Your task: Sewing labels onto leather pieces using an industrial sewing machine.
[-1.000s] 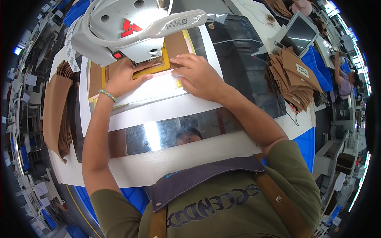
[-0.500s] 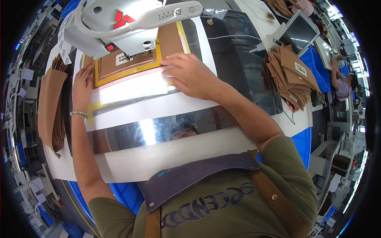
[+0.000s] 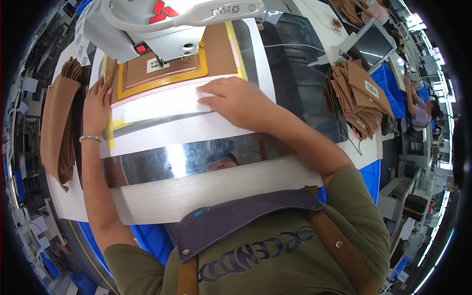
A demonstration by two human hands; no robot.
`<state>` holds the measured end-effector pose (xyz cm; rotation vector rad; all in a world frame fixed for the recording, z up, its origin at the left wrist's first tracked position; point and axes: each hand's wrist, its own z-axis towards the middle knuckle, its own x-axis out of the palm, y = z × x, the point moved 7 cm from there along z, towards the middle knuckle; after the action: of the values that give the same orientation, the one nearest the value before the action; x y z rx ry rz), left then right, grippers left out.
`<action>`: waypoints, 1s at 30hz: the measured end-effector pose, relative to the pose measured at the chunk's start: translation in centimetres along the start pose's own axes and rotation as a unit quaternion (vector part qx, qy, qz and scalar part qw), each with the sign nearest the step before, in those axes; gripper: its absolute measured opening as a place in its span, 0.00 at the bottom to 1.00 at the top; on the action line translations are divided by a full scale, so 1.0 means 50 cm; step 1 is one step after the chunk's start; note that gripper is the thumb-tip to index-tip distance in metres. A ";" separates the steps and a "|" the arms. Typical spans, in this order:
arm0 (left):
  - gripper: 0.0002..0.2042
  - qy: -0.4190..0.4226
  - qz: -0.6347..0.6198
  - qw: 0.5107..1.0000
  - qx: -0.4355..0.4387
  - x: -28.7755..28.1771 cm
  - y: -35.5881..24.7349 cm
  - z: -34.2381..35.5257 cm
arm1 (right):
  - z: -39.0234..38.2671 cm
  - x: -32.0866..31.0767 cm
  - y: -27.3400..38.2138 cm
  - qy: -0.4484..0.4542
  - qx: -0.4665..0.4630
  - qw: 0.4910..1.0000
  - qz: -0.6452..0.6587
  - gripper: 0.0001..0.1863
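Observation:
Under the white sewing machine head (image 3: 147, 34) lies a brown panel (image 3: 222, 54) with a yellow rectangular frame (image 3: 162, 81) on it. Inside the frame is a white label (image 3: 155, 65), partly covered by the machine. My left hand (image 3: 98, 104) rests by the panel's left edge, fingers stretched out and lying flat, holding nothing. My right hand (image 3: 236, 101) is over the white strip (image 3: 162, 104) in front of the frame. Its fingers are apart and its fingertips are just off the frame's near right corner; nothing is in them.
A stack of folded brown pieces (image 3: 59, 123) stands at the left. More brown pieces with white labels (image 3: 356, 96) are piled at the right, beside a screen (image 3: 366, 46) and a blue bin (image 3: 386, 88). A shiny metal plate (image 3: 147, 167) lies along the near side.
My right hand has come off the frame's near right corner and moved nearer to me, over the white strip. My left hand has shifted slightly left, away from the frame.

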<state>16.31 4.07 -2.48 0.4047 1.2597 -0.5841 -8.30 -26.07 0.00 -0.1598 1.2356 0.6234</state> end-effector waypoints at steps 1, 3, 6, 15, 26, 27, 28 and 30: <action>0.20 -0.011 0.001 1.000 0.025 -0.005 -0.023 0.001 | -0.003 -0.034 -0.002 -0.028 -0.004 1.000 0.004 0.15; 0.19 -0.023 0.001 0.998 0.050 -0.018 -0.072 0.010 | -0.017 -0.075 -0.012 -0.049 0.026 0.998 0.020 0.14; 0.17 -0.028 0.024 0.997 0.063 -0.016 -0.146 0.024 | -0.030 -0.081 -0.019 -0.041 0.075 0.996 0.036 0.17; 0.17 -0.139 -0.448 0.877 -0.102 0.058 -0.187 0.047 | -0.026 -0.021 -0.037 -0.002 0.102 0.995 0.025 0.23; 0.16 -0.036 -0.211 0.974 -0.075 0.046 -0.295 0.089 | -0.066 -0.029 -0.076 -0.001 0.107 0.994 -0.015 0.26; 0.16 -0.036 -0.211 0.974 -0.075 0.033 -0.292 0.092 | -0.067 -0.030 -0.073 -0.020 0.093 0.995 -0.015 0.25; 0.15 -0.019 -0.257 0.965 -0.047 0.021 -0.299 0.096 | -0.067 -0.033 -0.070 -0.038 0.080 0.996 -0.014 0.25; 0.15 -0.003 -0.299 0.954 -0.026 0.017 -0.288 0.090 | -0.061 -0.026 -0.071 -0.022 0.083 0.996 -0.021 0.24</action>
<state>11.07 -10.10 -1.68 -0.0359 1.3902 -1.0581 -9.24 -30.78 -0.62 -0.0332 1.2329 0.4830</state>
